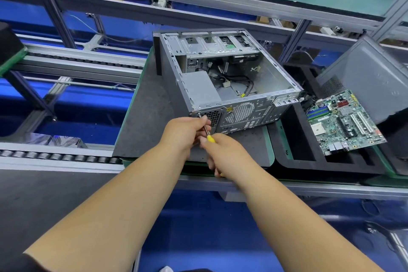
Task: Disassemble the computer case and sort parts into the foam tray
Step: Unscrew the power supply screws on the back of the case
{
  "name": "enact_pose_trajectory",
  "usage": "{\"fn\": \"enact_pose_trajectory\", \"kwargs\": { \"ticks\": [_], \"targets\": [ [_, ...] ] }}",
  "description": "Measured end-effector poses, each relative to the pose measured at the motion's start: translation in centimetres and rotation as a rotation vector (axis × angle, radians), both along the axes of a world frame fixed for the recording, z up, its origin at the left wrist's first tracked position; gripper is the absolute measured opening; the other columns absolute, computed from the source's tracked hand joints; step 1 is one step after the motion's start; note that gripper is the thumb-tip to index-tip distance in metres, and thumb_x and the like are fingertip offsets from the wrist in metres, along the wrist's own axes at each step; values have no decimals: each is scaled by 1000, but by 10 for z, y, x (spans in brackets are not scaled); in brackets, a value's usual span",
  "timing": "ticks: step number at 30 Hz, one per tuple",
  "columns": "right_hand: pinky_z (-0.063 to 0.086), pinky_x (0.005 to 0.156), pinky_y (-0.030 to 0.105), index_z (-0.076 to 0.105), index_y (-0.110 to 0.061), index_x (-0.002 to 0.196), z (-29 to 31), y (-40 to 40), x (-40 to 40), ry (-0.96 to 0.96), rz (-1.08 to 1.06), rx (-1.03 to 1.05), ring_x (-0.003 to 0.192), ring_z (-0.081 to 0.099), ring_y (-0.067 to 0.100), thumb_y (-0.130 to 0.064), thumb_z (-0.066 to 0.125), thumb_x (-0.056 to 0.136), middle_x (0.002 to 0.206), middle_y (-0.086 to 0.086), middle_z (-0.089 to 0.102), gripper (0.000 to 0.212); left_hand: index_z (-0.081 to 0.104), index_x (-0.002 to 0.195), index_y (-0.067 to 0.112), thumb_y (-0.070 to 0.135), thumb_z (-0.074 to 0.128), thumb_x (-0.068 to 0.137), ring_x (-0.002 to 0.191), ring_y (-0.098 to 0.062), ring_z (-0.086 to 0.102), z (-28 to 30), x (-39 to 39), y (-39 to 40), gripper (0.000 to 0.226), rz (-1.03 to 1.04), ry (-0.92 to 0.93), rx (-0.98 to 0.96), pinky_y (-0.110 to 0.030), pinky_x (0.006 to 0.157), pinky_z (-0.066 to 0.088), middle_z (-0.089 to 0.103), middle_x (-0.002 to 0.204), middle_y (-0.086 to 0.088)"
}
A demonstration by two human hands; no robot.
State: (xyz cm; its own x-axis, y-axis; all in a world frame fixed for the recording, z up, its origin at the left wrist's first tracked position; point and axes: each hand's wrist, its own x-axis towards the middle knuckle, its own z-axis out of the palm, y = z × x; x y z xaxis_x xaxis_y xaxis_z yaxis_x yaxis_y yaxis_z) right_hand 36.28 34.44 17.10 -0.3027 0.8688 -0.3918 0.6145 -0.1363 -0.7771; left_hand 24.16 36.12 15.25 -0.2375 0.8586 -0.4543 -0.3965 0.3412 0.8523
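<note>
Grey sheet metal formed the open computer case [223,77], which was seen in the head view lying on its side on a dark grey mat [150,117] on the green-edged desk [270,139], its open face turned upward. Inside it, a plain grey power supply box [199,87] was seen at the near left corner, with loose black cables [240,83] beside it on the case floor.

A yellow-handled screwdriver with a thin steel shaft [206,129] was held against the case's rear panel, its tip set at the upper left corner beside the honeycomb vent [213,116]. The shaft was pinched by the curled fingers of the left hand [184,133], close to the tip. The yellow handle was wrapped by the right hand [225,152], so that only a short piece of yellow was left visible between the two hands. Both grips were thus closed on the tool.

Just to the right of the case, a black foam tray with deep rectangular compartments [309,162] was placed. A green printed motherboard [343,122] was seen resting tilted across the tray's far right part, one edge raised. Behind it, a grey metal side panel [373,75] was seen standing at a slant. Aluminium conveyor rails with rollers [66,157] ran along the left side.
</note>
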Motion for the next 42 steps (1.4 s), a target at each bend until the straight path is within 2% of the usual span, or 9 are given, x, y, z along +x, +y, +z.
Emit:
{"fn": "enact_pose_trajectory", "kwargs": {
  "ticks": [4, 7, 11, 15, 21, 27, 30, 35, 42],
  "targets": [
    [25, 43, 24, 60, -6, 96, -6, -3, 10, 789, -179, -647, 36, 31, 14, -48, 32, 103, 51, 6, 46, 51, 71, 77, 9, 17, 63, 93, 46, -4, 53, -1, 0, 2, 20, 4, -28, -30, -17, 45, 44, 67, 58, 4],
    [25, 42, 24, 53, -8, 89, -11, -6, 7, 963, -214, -729, 37, 27, 13, -37, 32, 103, 47, 2, 38, 39, 71, 79, 10, 19, 62, 95, 44, -1, 53, -1, 0, 1, 20, -5, -27, -37, -17, 49, 45, 67, 56, 7],
    [24, 41, 24, 55, -8, 83, -11, -8, 3, 724, -240, -492, 37, 27, 14, -35, 29, 107, 46, 3, 37, 45, 72, 83, 10, 20, 61, 95, 47, -3, 57, -2, -1, -1, 19, -24, -66, -31, -17, 51, 48, 68, 59, 5],
    [38, 52, 27, 55, -13, 76, -2, -2, -8, 127, -209, -262, 45, 40, 17, -37, 29, 106, 44, 1, 45, 46, 71, 87, 10, 22, 61, 95, 64, -9, 65, -4, -1, -2, 18, -19, -106, -23, -20, 62, 53, 70, 70, 1],
    [35, 65, 32, 50, -19, 95, 3, -11, -6, -537, 94, 392, 94, 61, 28, -38, 28, 106, 99, 6, 65, 31, 70, 85, 11, 25, 70, 88, 57, -8, 64, -5, 1, -5, 15, -35, -89, -13, -18, 55, 52, 69, 67, 2],
    [29, 56, 29, 50, -20, 106, 0, -9, -15, -752, 139, 504, 93, 63, 24, -34, 39, 103, 99, 1, 64, 18, 67, 70, 5, 17, 73, 86, 44, -11, 49, -6, 1, -6, 21, 8, -57, 21, -17, 43, 43, 57, 56, -3],
    [40, 67, 34, 53, -17, 93, 5, -2, -9, -465, 118, 285, 80, 55, 23, -42, 35, 104, 85, 0, 57, 33, 68, 67, 4, 14, 73, 85, 47, -13, 50, -7, -2, -5, 21, 29, -7, 37, -17, 43, 43, 57, 60, -8],
    [30, 44, 23, 58, -6, 90, -4, -5, 4, 634, -197, -554, 42, 35, 13, -45, 30, 106, 50, 3, 47, 51, 70, 65, 9, 18, 75, 83, 45, -11, 51, -10, -4, -3, 22, 20, -38, -15, -19, 44, 43, 60, 57, -4],
    [24, 52, 26, 57, -10, 86, -12, -8, 5, 877, -237, -640, 48, 32, 13, -34, 31, 106, 54, 1, 44, 41, 67, 78, 7, 15, 71, 86, 52, -8, 61, -10, -2, -2, 13, 10, -114, 0, -19, 51, 50, 67, 61, 1]
  ]
}}
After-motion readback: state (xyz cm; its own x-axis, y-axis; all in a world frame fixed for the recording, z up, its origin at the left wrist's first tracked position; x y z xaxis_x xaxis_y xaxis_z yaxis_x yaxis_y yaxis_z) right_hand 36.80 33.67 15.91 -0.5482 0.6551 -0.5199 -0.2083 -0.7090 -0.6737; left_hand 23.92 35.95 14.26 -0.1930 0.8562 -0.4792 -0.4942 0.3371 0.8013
